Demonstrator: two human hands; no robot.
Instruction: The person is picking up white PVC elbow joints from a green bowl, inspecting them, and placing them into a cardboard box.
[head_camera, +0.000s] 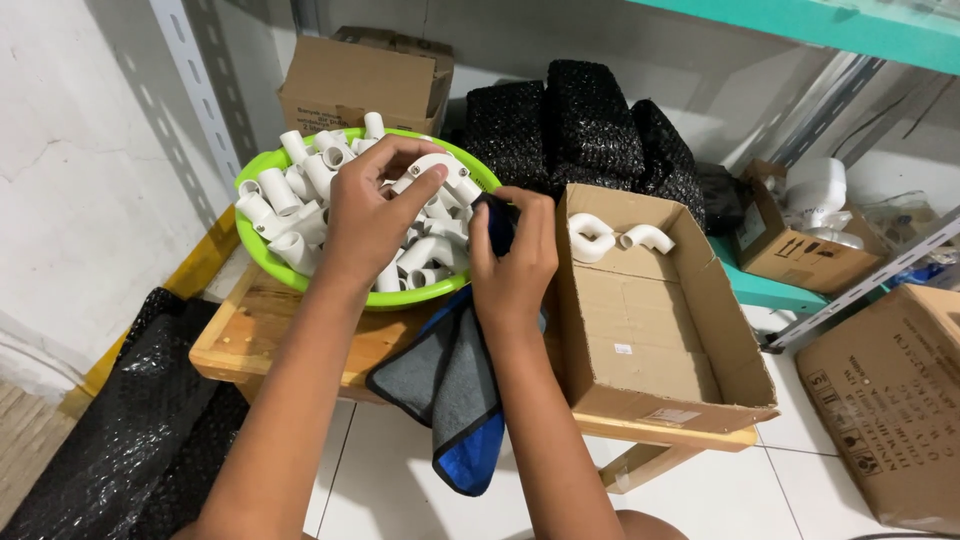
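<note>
Wooden bench: brown carton, white-labelled.

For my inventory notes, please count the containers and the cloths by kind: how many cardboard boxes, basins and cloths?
Cardboard boxes: 4
Green basin: 1
Blue-grey cloth: 1
Total: 6

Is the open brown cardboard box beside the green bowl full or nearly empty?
Nearly empty: the brown cardboard box holds only two white curved pipe fittings at its far end; the rest is bare.
</note>
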